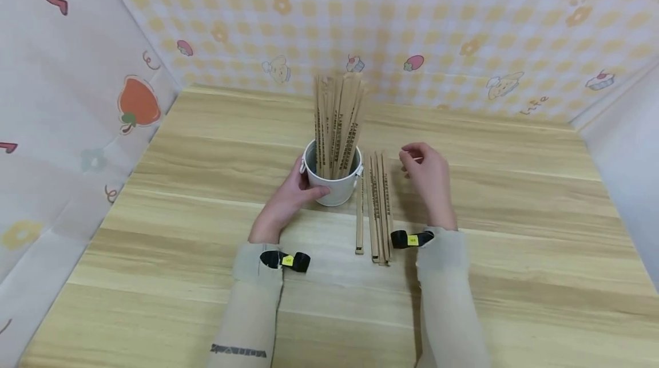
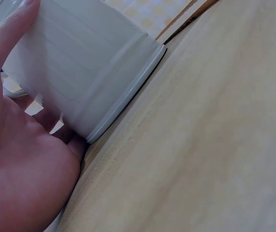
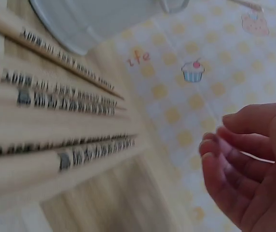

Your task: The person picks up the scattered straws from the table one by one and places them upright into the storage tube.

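A small white bucket (image 1: 334, 192) stands upright on the table, filled with a bundle of straws in printed brown paper sleeves (image 1: 337, 133). My left hand (image 1: 286, 202) holds it from the left, thumb across the front and fingers round the side; the left wrist view shows the palm (image 2: 22, 169) close by the bucket's base (image 2: 114, 101). Several more wrapped straws (image 1: 379, 208) lie lengthwise on the table just right of the bucket. To their right hovers my right hand (image 1: 429, 176), its fingers loosely curled; in the right wrist view nothing sits between the fingertips (image 3: 208, 150).
The wood-grain table (image 1: 190, 173) reaches back to a yellow checked wall covering (image 1: 381, 19) with cartoon prints. A white printed sheet (image 1: 62, 99) rises along the left side, and a pale panel (image 1: 628, 122) borders the right. Each wrist carries a black camera mount (image 1: 412, 239).
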`<action>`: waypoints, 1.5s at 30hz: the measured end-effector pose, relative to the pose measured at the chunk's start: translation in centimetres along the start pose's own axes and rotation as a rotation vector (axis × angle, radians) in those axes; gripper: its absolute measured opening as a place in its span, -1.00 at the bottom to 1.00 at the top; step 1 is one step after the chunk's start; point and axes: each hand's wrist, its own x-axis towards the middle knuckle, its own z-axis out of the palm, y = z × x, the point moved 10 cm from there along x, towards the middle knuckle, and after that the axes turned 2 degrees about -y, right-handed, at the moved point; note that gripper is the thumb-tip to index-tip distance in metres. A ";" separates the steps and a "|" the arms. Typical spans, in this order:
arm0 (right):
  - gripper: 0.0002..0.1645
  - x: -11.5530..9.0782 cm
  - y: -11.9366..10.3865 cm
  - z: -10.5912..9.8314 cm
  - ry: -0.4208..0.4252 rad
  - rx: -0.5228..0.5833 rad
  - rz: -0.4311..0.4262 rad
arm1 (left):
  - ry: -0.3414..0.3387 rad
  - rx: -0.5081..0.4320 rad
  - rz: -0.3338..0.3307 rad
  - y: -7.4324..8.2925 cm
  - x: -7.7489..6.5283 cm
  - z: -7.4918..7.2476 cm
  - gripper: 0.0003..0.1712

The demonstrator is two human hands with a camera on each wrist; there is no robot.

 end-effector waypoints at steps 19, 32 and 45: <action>-0.44 -0.2 2.8 3.3 -0.252 -0.249 0.124 | 0.004 0.010 -0.010 -0.3 0.1 -0.2 0.10; -0.64 -1.0 2.5 3.9 -0.203 -0.371 0.138 | 0.017 0.048 -0.033 -0.6 -0.5 -0.2 0.08; -0.73 -1.6 2.1 4.0 -0.222 -0.353 0.118 | 0.037 0.072 -0.055 -1.8 -0.7 -0.7 0.07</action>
